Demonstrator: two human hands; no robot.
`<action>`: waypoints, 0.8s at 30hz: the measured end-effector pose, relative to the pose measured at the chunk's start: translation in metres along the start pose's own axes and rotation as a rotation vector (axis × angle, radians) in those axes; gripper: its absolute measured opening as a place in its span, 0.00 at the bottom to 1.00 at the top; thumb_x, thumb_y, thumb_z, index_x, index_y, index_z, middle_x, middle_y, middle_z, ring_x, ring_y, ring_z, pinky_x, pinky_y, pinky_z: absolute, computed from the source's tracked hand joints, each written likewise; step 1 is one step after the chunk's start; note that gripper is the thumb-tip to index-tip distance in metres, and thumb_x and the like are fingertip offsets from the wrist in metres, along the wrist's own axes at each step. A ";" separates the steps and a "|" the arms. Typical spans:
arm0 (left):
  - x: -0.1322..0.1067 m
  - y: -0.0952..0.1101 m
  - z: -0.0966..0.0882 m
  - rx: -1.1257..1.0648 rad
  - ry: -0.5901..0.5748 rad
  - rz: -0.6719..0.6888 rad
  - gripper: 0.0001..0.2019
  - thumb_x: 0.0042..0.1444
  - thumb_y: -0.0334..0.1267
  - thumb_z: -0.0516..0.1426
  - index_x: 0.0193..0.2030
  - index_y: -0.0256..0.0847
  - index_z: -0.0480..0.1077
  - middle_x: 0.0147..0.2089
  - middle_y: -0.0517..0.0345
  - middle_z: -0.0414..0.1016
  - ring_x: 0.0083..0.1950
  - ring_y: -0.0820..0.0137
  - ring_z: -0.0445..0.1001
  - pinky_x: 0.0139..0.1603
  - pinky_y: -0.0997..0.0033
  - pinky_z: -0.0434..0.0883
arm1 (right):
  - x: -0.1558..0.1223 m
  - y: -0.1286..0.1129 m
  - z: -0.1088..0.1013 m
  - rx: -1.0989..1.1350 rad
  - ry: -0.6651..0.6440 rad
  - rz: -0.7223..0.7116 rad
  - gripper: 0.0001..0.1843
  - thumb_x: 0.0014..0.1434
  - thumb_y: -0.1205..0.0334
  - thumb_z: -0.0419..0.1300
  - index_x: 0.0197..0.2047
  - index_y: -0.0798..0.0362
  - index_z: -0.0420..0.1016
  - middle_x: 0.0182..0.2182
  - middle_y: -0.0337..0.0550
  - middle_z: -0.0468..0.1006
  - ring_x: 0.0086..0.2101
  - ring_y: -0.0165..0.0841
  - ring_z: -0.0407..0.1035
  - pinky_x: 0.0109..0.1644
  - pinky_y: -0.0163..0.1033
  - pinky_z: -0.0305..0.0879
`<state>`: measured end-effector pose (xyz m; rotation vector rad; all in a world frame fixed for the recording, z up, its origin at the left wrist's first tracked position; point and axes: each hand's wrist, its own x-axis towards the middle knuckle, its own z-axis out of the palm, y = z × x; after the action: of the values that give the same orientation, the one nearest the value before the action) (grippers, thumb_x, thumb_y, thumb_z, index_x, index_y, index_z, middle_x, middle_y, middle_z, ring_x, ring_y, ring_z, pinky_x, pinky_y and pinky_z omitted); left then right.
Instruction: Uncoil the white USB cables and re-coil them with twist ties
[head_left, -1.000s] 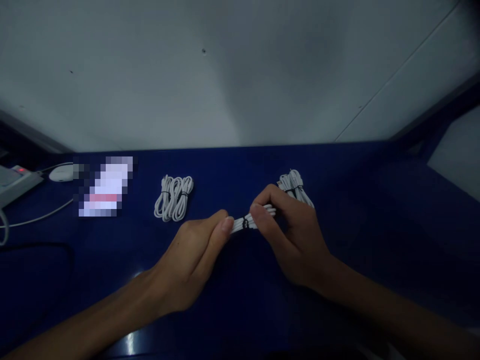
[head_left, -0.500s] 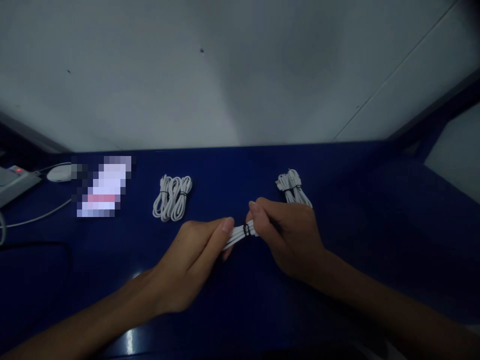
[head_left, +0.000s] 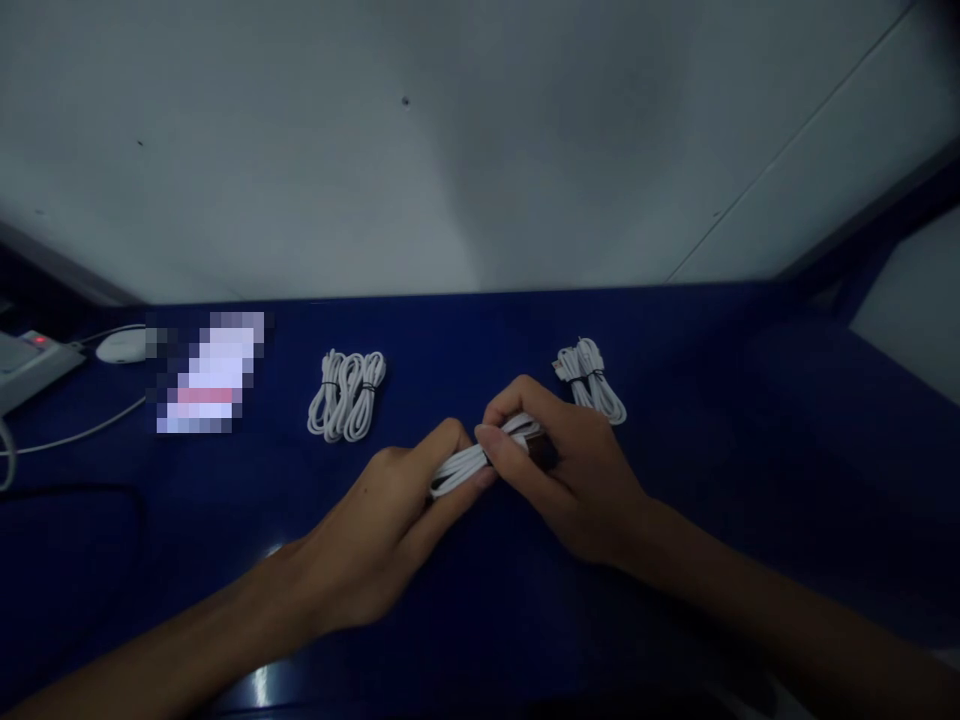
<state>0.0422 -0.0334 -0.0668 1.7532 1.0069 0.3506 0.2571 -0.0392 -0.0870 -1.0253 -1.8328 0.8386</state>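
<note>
Both hands grip one coiled white cable bundle (head_left: 469,463) above the dark blue table (head_left: 720,440). My left hand (head_left: 390,520) pinches its left end between thumb and fingers. My right hand (head_left: 562,470) closes over its right end, thumb and forefinger meeting at the middle of the bundle. Another tied white cable bundle (head_left: 592,385) lies just beyond my right hand. A larger group of tied white cable bundles (head_left: 346,395) lies to the left, apart from both hands.
A blurred-out white object (head_left: 206,375) lies at the left. Further left are a white mouse (head_left: 120,345) with its cord and a grey device (head_left: 26,365) with a red light. A white wall rises behind the table.
My hands have drawn closer together along the bundle. My right thumb and forefinger now cover the black tie that showed between the hands before.
</note>
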 end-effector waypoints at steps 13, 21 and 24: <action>0.003 -0.005 0.003 -0.515 -0.082 -0.002 0.17 0.76 0.52 0.59 0.40 0.42 0.68 0.26 0.70 0.57 0.24 0.78 0.51 0.21 0.79 0.53 | -0.002 0.001 -0.004 -0.006 -0.024 -0.045 0.04 0.75 0.60 0.62 0.46 0.50 0.71 0.25 0.29 0.71 0.21 0.25 0.63 0.25 0.34 0.58; 0.007 -0.009 0.002 -0.527 0.051 0.041 0.11 0.75 0.48 0.62 0.49 0.42 0.76 0.27 0.64 0.72 0.25 0.74 0.72 0.24 0.78 0.72 | -0.002 0.000 -0.004 0.085 0.066 0.072 0.08 0.76 0.54 0.64 0.45 0.49 0.76 0.34 0.37 0.76 0.32 0.30 0.69 0.34 0.37 0.66; 0.010 -0.009 0.001 -0.492 0.113 0.083 0.11 0.68 0.42 0.69 0.53 0.42 0.79 0.36 0.59 0.80 0.35 0.68 0.80 0.35 0.71 0.82 | 0.000 0.000 -0.004 0.143 0.083 0.116 0.10 0.76 0.53 0.64 0.44 0.49 0.78 0.33 0.36 0.76 0.31 0.29 0.68 0.33 0.37 0.65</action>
<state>0.0444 -0.0259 -0.0777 1.3405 0.8398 0.6943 0.2609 -0.0386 -0.0854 -1.0665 -1.6314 0.9682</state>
